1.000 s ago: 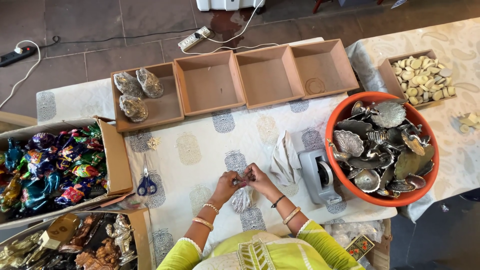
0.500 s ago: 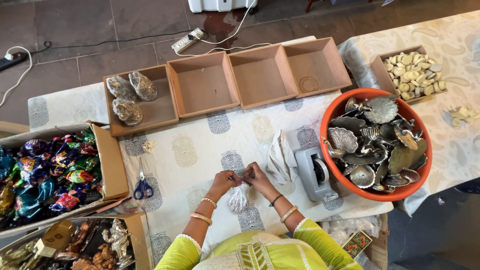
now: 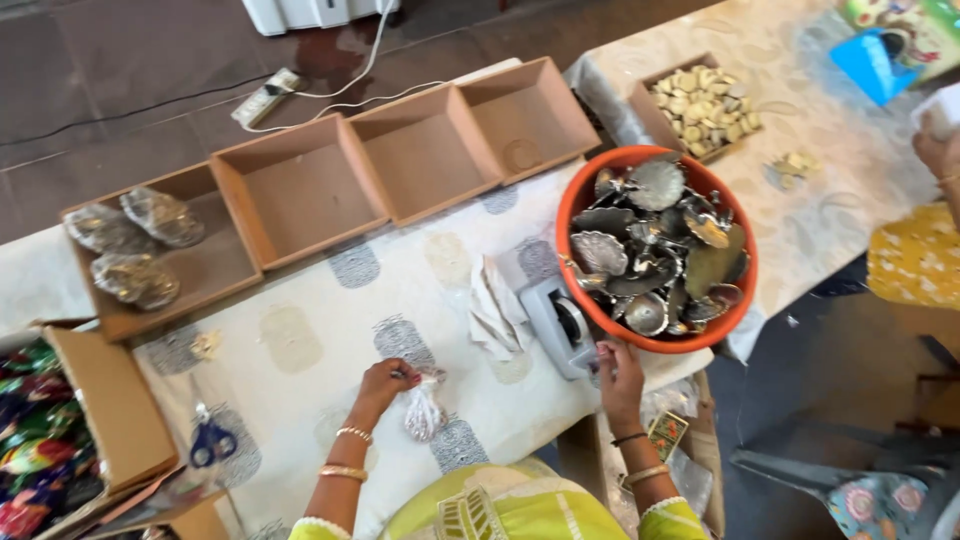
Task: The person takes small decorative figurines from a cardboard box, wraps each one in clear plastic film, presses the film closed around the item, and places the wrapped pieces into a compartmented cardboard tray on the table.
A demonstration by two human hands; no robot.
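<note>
A cloth-covered table (image 3: pixel 300 340) carries a row of brown trays (image 3: pixel 330 185) and an orange tub (image 3: pixel 745 290) heaped with silver shell-shaped dishes (image 3: pixel 655 250). A grey tape dispenser (image 3: pixel 560 325) sits just beside the tub. The right hand (image 3: pixel 620 375) reaches to the dispenser, fingers curled at its edge. The left hand (image 3: pixel 385 385) pinches shut the neck of a small clear packet (image 3: pixel 424 412) resting on the cloth.

The person wears a yellow-green garment with white-trimmed short sleeves, gold bangles on both wrists, and red nail polish.
</note>
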